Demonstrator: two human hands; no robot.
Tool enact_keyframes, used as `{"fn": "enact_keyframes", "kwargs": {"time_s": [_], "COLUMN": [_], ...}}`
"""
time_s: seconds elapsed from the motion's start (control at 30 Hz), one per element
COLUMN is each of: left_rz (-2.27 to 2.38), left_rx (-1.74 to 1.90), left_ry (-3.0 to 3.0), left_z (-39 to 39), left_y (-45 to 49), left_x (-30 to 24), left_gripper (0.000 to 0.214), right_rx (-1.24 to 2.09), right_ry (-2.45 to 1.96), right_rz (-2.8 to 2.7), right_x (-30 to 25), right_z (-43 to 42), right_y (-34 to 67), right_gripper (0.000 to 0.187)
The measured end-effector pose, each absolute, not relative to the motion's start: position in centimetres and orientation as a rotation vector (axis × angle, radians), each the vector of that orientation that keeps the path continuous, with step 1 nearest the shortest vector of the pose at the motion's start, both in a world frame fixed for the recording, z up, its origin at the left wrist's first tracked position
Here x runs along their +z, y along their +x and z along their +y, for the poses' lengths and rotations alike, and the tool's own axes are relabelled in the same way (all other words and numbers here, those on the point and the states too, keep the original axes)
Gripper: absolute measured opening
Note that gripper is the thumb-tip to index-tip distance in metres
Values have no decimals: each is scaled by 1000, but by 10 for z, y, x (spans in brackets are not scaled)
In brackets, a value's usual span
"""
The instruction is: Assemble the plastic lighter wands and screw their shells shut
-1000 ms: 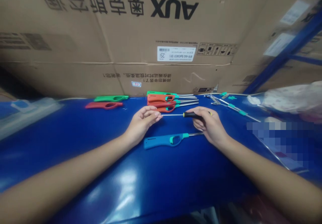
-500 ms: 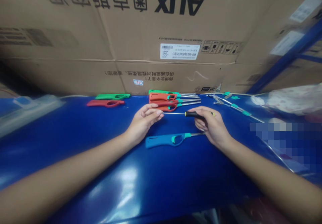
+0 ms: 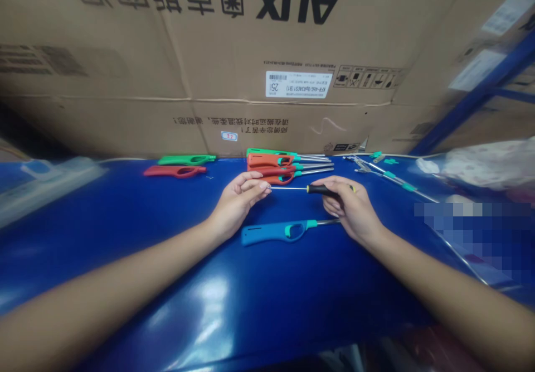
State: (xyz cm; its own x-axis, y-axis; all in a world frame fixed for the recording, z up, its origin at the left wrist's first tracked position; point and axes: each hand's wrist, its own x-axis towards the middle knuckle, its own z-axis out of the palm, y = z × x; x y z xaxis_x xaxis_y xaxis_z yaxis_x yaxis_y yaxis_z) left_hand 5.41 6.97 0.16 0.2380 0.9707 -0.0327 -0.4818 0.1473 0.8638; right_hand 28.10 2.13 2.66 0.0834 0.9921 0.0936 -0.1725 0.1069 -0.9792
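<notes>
My right hand (image 3: 349, 204) is closed round the black handle of a screwdriver (image 3: 320, 189), held level with its thin shaft pointing left. At the shaft's end, the thumb and fingers of my left hand (image 3: 240, 199) are pinched together. Any small part between those fingertips is too hidden to make out. Below the screwdriver lies a blue gas lighter (image 3: 267, 233) with a teal trigger and a metal tube, its tube end passing behind my right hand. Just beyond my hands, red and orange lighters (image 3: 267, 162) and a green lighter (image 3: 270, 152) lie side by side.
A green handle shell (image 3: 184, 160) and a red handle shell (image 3: 173, 171) lie at the back left. Metal tubes with teal parts (image 3: 388, 175) are spread at the back right. A large cardboard box (image 3: 146, 87) stands behind the blue tabletop (image 3: 175, 305). Plastic bags sit at both sides.
</notes>
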Motion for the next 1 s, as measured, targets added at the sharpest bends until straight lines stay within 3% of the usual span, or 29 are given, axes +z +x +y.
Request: {"fn": "enact_keyframes", "kwargs": {"time_s": [1.0], "left_rz": [719], "left_rx": [1154], "left_ry": [975], "left_z": [68], "left_y": [53], "left_x": [-2], "left_gripper": [42], "right_rx": [1083], "right_ry": [-1014], "right_rz": [-1065], "right_x": [34], "right_z": [21], "right_y": [283], "right_gripper": [13]}}
